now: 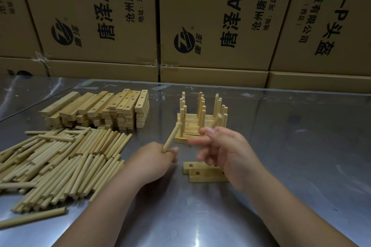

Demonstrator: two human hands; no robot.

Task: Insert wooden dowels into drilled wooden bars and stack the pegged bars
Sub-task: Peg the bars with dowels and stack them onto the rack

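The left hand (154, 159), lower centre of the frame, grips a dowel (172, 136) by its lower end. The dowel is tilted up and to the right, and its top reaches the near left corner of the stack (192, 124). The stack stands at mid-frame: pegged bars laid side by side, with rows of upright pegs.

To the right, the right hand (230, 152) is in the air and blurred, with its fingers spread. A smeared dowel-like streak shows just above its fingertips, in front of the stack; I cannot tell whether the hand pinches it.

Beneath that hand, two bars (202, 174) lie flat side by side with their drilled holes facing up. Their right ends are hidden by the hand.

The bar pile (104, 110) sits at mid left, several layers high, and some of the top pieces show holes. In front of it, filling the lower left, lies the dowel pile (60, 158), loose and roughly parallel. One stray dowel (34, 217) lies apart near the left edge.

Everything rests on a shiny metal table (301, 146). Printed cardboard boxes (216, 16) fill the upper frame.
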